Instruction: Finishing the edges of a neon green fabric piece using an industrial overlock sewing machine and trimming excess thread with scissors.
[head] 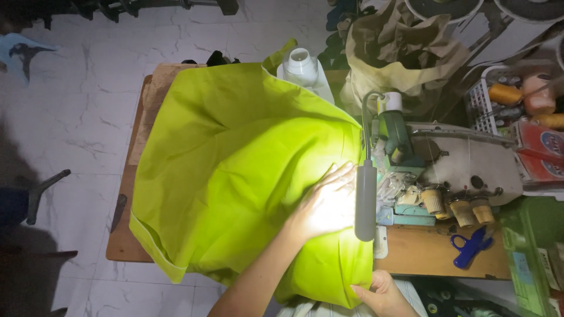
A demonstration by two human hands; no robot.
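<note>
Far left, the pale marble floor (76, 117) runs beside the wooden bench (120, 235), and most of that bench is buried under my big lime-green fabric (223, 170), which spreads from the far edge right down to the near edge and hangs over it toward me. My left hand (326, 205) lies flat on the fabric, fingers spread and pointing to the machine, pressing the cloth down under the bright glare of the grey lamp (365, 202) on its bendy neck. Just right of that, my right hand (382, 293) is down at the near edge, closed on the lower hem of the fabric, pinching it tight. So my hands are apart, one flat on top, one gripping the edge. Just beside the lamp stands the sewing machine (452, 170), green and off-white, with thread cones (458, 208) along its near side. A white cone (301, 64) stands at the far edge behind the fabric, and a heap of brown cloth (399, 53) sits further right. Blue scissors (470, 246) rest on the bench near the machine, and orange spools (517, 94) fill a basket at the far right.
</note>
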